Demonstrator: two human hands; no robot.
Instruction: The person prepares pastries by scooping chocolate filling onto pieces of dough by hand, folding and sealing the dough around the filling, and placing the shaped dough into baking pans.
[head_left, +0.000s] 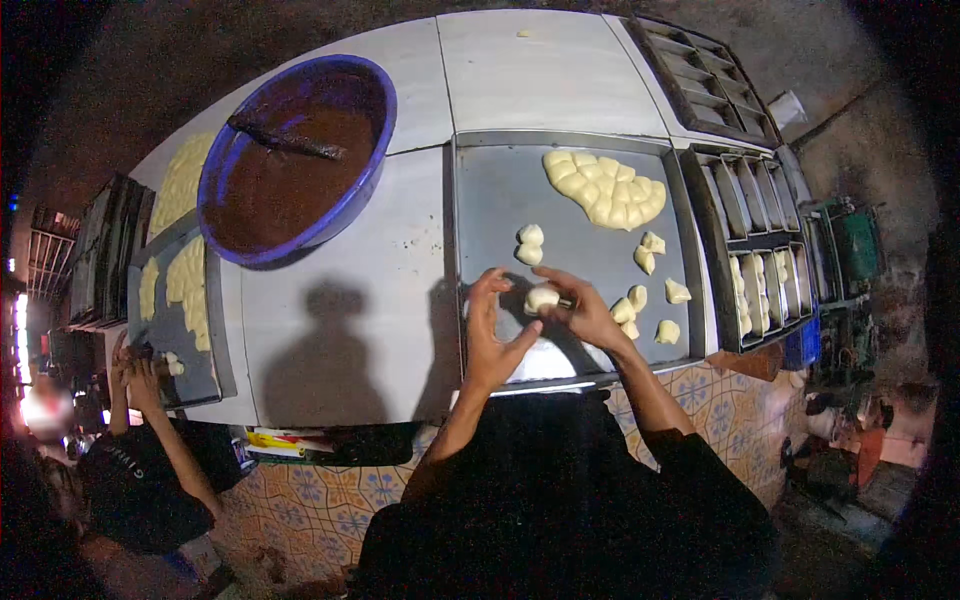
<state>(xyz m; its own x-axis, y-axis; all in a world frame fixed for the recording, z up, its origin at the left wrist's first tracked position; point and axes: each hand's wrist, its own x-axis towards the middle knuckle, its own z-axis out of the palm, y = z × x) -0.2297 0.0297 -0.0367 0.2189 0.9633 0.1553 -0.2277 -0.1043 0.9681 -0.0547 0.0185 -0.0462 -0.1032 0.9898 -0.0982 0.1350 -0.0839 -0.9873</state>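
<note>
A small pale dough ball [541, 299] is between my hands, low over the near part of a grey metal tray [495, 185]. My right hand [588, 318] has its fingers closed round the ball's right side. On the ball's left, my left hand [494, 338] is cupped with thumb and fingers apart, and I see nothing in its grasp. Just beyond them sit two rounded dough balls [530, 244], touching each other. Loose cut dough pieces [677, 291] lie right of my right hand. Farther back on the tray rests a scored dough slab [605, 188].
Left on the white table stands a purple tub [388, 110] of brown filling with a dark paddle [285, 140]. Loaf pans [748, 195], some holding dough, stand at the right edge. At the far left, another person's hands [140, 380] work over a second tray [200, 375].
</note>
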